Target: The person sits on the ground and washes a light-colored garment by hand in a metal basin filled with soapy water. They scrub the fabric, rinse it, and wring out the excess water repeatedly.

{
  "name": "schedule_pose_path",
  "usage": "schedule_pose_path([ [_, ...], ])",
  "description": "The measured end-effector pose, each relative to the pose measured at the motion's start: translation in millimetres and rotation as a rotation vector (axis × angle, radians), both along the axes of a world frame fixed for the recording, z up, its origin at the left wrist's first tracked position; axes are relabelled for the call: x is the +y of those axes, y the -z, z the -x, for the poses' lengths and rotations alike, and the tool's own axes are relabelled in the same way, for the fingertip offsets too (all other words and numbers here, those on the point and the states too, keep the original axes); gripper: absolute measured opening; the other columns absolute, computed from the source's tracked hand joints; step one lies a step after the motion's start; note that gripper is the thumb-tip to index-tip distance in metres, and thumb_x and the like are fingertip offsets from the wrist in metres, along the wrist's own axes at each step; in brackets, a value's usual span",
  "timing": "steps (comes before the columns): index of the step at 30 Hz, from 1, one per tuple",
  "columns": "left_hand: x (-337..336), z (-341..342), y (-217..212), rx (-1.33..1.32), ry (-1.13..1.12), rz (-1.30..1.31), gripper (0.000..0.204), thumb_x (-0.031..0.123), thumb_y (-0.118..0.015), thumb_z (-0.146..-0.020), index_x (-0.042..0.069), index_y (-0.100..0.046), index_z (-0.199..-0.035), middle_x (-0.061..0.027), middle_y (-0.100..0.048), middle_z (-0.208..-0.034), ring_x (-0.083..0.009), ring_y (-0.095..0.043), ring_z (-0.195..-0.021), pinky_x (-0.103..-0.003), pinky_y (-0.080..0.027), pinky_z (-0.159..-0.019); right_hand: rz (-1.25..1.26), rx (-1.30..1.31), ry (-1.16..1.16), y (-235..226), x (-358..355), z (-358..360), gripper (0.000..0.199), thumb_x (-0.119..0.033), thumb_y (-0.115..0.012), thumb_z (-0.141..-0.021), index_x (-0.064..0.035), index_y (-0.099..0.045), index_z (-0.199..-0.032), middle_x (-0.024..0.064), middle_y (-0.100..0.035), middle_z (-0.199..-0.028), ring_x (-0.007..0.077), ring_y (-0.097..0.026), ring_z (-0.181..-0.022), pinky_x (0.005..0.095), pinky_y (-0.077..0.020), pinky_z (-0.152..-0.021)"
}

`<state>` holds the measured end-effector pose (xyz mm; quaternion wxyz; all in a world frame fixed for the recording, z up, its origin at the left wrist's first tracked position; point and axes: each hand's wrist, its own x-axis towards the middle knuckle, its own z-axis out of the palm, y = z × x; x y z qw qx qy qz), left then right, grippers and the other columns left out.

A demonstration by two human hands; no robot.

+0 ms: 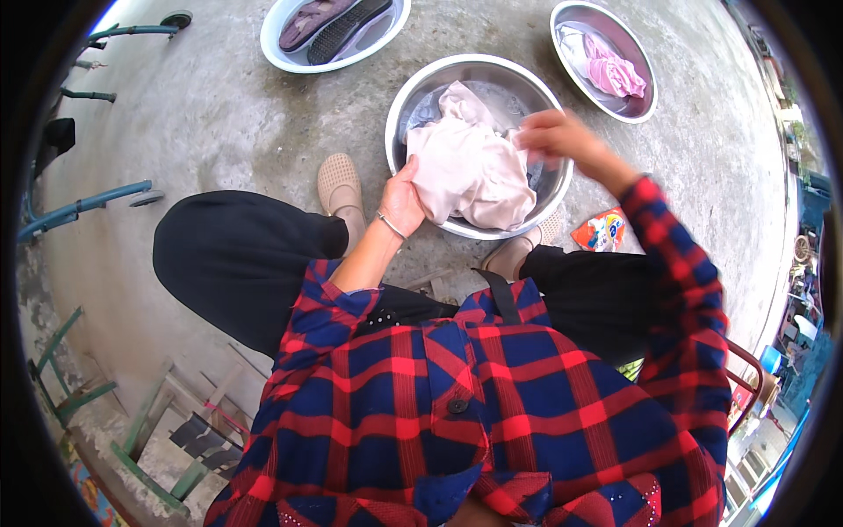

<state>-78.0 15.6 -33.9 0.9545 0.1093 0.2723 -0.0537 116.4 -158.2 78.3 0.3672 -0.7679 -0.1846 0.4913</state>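
Note:
A pale pink cloth garment (470,162) lies bunched over a round metal basin (395,123) between my feet. My left hand (404,200) is closed on the garment's left edge, at the basin's near left rim. Over the basin's right side, my right hand (562,139) is smeared by motion. Its fingers are bent and close to the garment's right edge; whether they touch it I cannot tell. Grey-blue wet cloth (426,111) and some water show beneath the garment.
A pale blue basin (274,54) with dark purple footwear (347,31) stands far left. Another basin (645,110), far right, holds pink and white cloth (615,72). An orange packet (600,230) lies by my right shoe. Blue metal frames (88,211) with wheels stand at left.

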Motion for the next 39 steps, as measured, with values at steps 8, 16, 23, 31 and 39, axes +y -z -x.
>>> schedule_pose_path([
  [8, 2.4, 16.4, 32.3, 0.086, -0.013, -0.063, 0.051, 0.034, -0.037, -0.093, 0.000, -0.032, -0.130, -0.0142, -0.047, -0.126, -0.0274, -0.046, -0.116, -0.042, -0.034, -0.100, 0.247, -0.390, -0.027, 112.7, 75.9, 84.0, 0.026, -0.028, -0.066, -0.073, -0.0035, -0.063, -0.066, 0.0092, -0.062, -0.058, 0.0197, -0.061, -0.054, 0.0319, -0.0459, -0.053],
  [16, 6.9, 16.3, 38.7, 0.171, -0.011, -0.104, 0.043, 0.032, -0.041, -0.092, 0.000, -0.042, -0.122, -0.0125, -0.051, -0.121, -0.0249, -0.047, -0.113, -0.039, -0.035, -0.097, 0.226, -1.258, -0.233, 144.2, 79.2, 138.4, 0.011, -0.015, -0.054, -0.073, -0.0063, -0.057, -0.079, 0.0132, -0.055, -0.073, 0.0287, -0.056, -0.069, 0.0398, -0.0442, -0.059],
  [23, 12.5, 19.5, 45.7, 0.210, -0.030, -0.055, 0.041, 0.030, -0.044, -0.091, 0.000, -0.046, -0.119, -0.0134, -0.053, -0.118, -0.0253, -0.050, -0.109, -0.039, -0.038, -0.094, 0.172, -1.214, -0.325, 130.2, 87.0, 150.6, 0.018, -0.020, -0.061, -0.068, -0.0042, -0.060, -0.077, 0.0122, -0.053, -0.081, 0.0295, -0.051, -0.082, 0.0374, -0.0416, -0.069],
  [31, 15.4, 14.9, 34.5, 0.239, -0.106, -0.316, 0.037, 0.017, -0.050, -0.087, -0.004, -0.046, -0.117, -0.0160, -0.054, -0.113, -0.0259, -0.055, -0.101, -0.036, -0.045, -0.085, 0.280, -0.836, -0.202, 120.9, 67.7, 109.0, 0.031, -0.026, -0.068, -0.063, -0.0110, -0.062, -0.090, 0.0129, -0.059, -0.094, 0.0359, -0.052, -0.093, 0.0445, -0.0406, -0.074],
  [39, 15.4, -8.2, 2.7, 0.066, -0.160, -0.804, 0.041, 0.009, -0.064, -0.077, -0.006, -0.051, -0.113, -0.0129, -0.057, -0.106, -0.0164, -0.057, -0.091, -0.026, -0.046, -0.078, -0.176, -0.974, -0.088, 105.4, 41.2, 78.2, 0.020, -0.016, -0.063, -0.066, -0.0106, -0.064, -0.085, 0.0124, -0.057, -0.074, 0.0327, -0.053, -0.074, 0.0388, -0.0425, -0.077],
])
